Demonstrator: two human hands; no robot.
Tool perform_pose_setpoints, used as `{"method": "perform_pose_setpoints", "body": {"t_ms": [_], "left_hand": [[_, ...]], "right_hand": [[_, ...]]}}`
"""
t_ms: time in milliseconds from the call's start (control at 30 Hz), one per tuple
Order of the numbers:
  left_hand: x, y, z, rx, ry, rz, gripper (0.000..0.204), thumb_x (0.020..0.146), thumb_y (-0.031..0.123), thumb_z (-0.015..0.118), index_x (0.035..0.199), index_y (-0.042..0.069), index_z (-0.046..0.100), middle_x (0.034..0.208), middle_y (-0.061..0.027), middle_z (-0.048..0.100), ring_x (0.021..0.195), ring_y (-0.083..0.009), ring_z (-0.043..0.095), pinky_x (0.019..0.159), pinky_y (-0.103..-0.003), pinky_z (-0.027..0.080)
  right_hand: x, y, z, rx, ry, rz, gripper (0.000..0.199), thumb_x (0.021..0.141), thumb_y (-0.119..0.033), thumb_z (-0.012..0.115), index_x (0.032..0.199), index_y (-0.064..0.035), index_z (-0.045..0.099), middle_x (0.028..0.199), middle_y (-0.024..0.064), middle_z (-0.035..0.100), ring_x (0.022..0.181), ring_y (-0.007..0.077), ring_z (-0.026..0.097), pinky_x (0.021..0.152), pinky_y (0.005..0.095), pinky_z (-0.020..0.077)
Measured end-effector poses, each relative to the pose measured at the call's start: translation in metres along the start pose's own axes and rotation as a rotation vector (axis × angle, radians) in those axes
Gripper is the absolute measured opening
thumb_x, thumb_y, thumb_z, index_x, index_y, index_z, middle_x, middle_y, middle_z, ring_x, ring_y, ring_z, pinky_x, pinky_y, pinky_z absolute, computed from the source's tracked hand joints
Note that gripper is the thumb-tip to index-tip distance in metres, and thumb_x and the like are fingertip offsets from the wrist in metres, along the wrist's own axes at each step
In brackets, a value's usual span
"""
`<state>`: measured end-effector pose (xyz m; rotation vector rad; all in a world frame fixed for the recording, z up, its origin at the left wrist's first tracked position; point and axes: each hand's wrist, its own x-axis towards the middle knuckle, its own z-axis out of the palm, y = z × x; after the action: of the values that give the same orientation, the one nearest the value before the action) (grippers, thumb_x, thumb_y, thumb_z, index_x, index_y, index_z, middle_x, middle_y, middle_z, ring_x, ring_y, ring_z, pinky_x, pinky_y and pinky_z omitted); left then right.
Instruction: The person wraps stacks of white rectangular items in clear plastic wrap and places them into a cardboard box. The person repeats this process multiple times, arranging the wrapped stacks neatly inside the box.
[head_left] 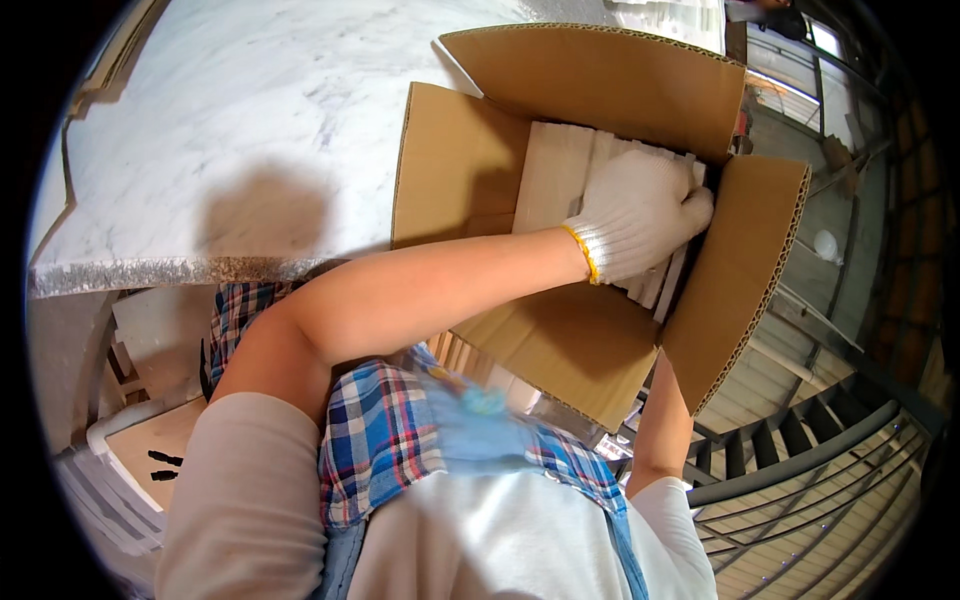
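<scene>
An open brown cardboard box (pixel 450 170) rests partly on a white marble slab, its near side hanging past the slab's edge. Inside lie several pale, flat stone strips (pixel 555 175) stacked side by side. My left hand (pixel 640 212), in a white knit glove with a yellow cuff, reaches into the box and lies on the strips, fingers curled over their far ends. My right forearm (pixel 665 420) rises under the box's right flap (pixel 745 280). My right hand is hidden behind that flap.
The white marble slab (pixel 230 130) fills the upper left, with a rough cut edge (pixel 160 272) toward me. Metal railings and steps (pixel 820 450) run along the right. Pale boards and white plastic parts (pixel 130 440) sit low on the left.
</scene>
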<state>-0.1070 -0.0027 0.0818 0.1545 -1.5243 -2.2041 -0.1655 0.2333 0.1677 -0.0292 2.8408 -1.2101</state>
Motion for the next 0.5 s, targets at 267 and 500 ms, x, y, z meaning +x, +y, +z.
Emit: {"method": "perform_pose_setpoints", "body": {"t_ms": [267,500], "left_hand": [[0.016,-0.003,-0.019,-0.006,-0.203,-0.016,0.037,0.091,0.029,0.060,0.079,-0.005,0.069,0.077,-0.0266,0.066,0.076,-0.0417,0.067,0.073,-0.047,0.053],[0.020,-0.013,-0.005,-0.025,-0.032,0.151,0.034,0.088,0.026,0.061,0.073,-0.004,0.066,0.074,-0.0267,0.063,0.074,-0.0446,0.063,0.073,-0.052,0.051]], "right_hand": [[0.002,-0.004,0.000,-0.011,0.019,-0.007,0.050,0.099,-0.034,0.063,0.136,0.0004,0.059,0.120,0.0098,0.068,0.103,0.0204,0.066,0.090,0.0341,0.0535],[0.001,-0.006,-0.002,-0.019,0.021,-0.009,0.052,0.098,-0.030,0.065,0.138,0.0012,0.057,0.122,0.0110,0.067,0.105,0.0217,0.066,0.093,0.0349,0.0525]]}}
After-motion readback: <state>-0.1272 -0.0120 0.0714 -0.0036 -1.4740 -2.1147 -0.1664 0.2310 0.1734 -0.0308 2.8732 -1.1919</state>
